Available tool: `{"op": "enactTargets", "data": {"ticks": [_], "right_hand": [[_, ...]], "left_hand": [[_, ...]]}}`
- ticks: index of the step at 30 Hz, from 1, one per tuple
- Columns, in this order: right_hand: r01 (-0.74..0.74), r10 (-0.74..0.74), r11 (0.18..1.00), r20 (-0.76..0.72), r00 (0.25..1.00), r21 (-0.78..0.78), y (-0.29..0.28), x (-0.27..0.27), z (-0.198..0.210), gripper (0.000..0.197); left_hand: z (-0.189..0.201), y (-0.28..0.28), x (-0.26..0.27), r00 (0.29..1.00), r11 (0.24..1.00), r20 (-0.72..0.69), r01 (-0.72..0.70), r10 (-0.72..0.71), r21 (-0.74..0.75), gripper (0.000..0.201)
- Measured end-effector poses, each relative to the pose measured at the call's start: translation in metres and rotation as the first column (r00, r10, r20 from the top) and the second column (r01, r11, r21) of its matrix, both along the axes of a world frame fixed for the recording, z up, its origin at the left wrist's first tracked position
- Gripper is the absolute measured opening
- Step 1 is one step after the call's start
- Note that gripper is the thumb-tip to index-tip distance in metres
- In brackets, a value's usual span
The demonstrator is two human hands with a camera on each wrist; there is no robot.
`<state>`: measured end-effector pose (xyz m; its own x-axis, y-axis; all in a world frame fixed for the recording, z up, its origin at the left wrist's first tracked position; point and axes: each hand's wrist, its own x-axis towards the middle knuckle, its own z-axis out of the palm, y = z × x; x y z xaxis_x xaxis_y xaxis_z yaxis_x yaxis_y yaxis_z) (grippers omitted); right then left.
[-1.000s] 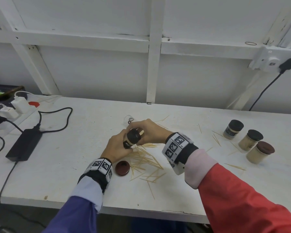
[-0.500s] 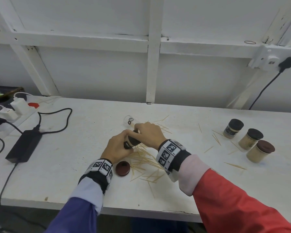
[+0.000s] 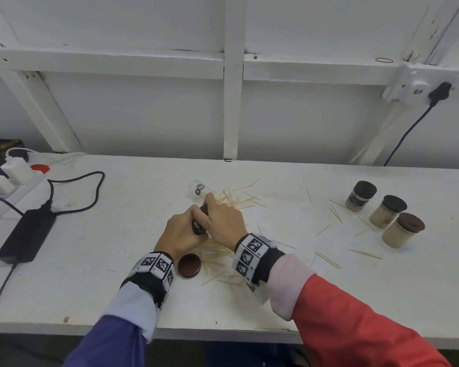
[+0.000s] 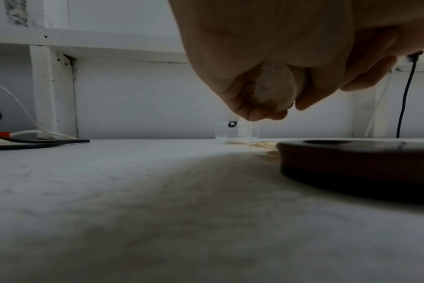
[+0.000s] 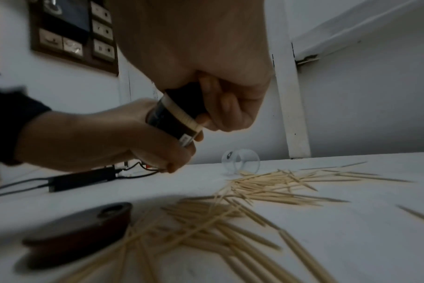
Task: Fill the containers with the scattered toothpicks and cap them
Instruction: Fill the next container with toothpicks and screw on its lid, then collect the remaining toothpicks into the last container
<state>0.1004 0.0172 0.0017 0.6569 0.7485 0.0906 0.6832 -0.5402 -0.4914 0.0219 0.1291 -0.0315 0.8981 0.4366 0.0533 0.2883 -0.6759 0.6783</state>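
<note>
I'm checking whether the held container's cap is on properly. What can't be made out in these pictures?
- Cap seating: right hand covers the black cap in the head and right wrist views.
- Container contents: dark label and left hand hide them.
- Label text: too small and blurred.
- Left wrist view: fingers block the container.

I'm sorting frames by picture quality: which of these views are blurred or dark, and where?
Head view: sharp and evenly lit, straight beams bowed by the wide lens. Left wrist view: dim, the table in shadow, the brown lid close and soft. Right wrist view: the near toothpicks and the lid are blurred; the capped jar in both hands is clearer.
</note>
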Motion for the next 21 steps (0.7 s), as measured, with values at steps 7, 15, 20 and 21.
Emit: {"op": "enactTargets", "data": {"ticks": [7, 15, 20, 21], "right_hand": [[0.062, -0.040, 0.997, -0.329, 0.944, 0.056, -0.009, 0.013, -0.005, 0.046], [0.407, -0.359, 0.889, -0.230, 0.905, 0.212, -0.074, 0.109, 0.012, 0.049], [0.523, -0.509, 0.842, -0.127, 0.851, 0.130, -0.136, 0.193, 0.018, 0.042], [0.537, -0.530, 0.841, -0.099, 0.842, 0.070, -0.145, 0.206, 0.016, 0.041]], "left_hand": [[-0.001, -0.001, -0.001, 0.998, 0.998, -0.052, 0.047, -0.045, 0.047, 0.039], [-0.013, 0.009, -0.003, 0.997, 0.998, 0.050, 0.063, -0.064, 0.027, 0.055], [-0.018, 0.014, -0.003, 0.994, 0.995, 0.066, 0.090, -0.092, 0.039, 0.034], [-0.019, 0.015, -0.003, 0.994, 0.995, 0.064, 0.092, -0.094, 0.044, 0.034]]}}
